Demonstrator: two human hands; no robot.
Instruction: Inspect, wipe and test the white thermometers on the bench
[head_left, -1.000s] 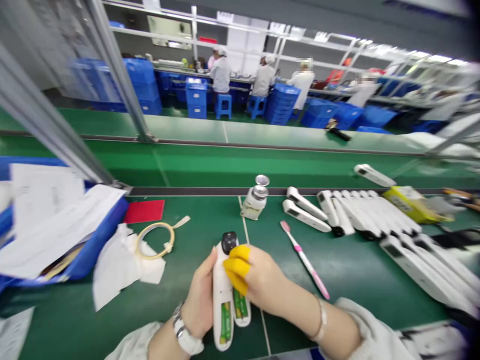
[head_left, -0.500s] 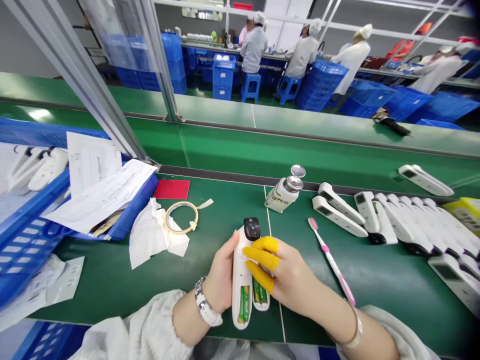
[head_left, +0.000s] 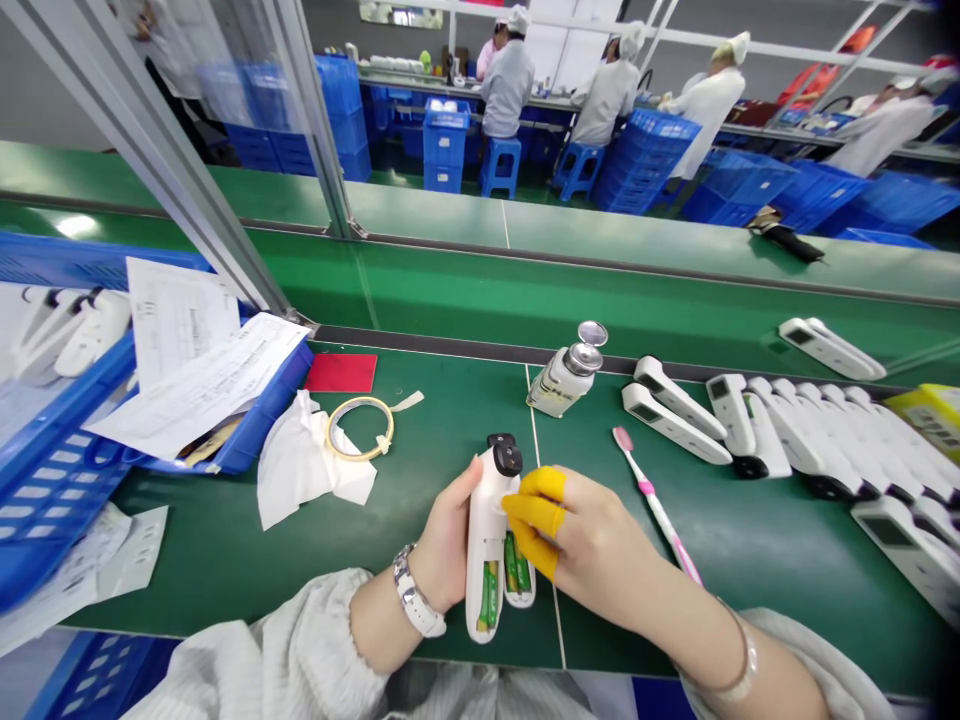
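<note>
My left hand (head_left: 444,545) is wrapped around a white infrared thermometer (head_left: 491,510) with a black head, back side up. Its battery compartment is uncovered and shows green batteries (head_left: 487,597). Yellow finger cots cover several fingers of my right hand (head_left: 581,535); their bent tips are pressed together at the thermometer's right side, and whatever they pinch is hidden. A second thermometer (head_left: 520,598), also with green batteries showing, lies partly behind the first, between it and my right hand.
A pink-and-white toothbrush (head_left: 656,505), a pump bottle (head_left: 566,375) with raised lid and rows of thermometers (head_left: 825,430) lie rightward. Leftward are a tape roll (head_left: 330,430), white cloth (head_left: 289,470), red card (head_left: 341,373) and blue basket with papers (head_left: 247,450). Co-workers sit beyond the partition.
My right fingertips have shifted slightly right, from on the thermometer's back to its right edge. The held thermometer has turned and risen a little. My left hand keeps its hold.
</note>
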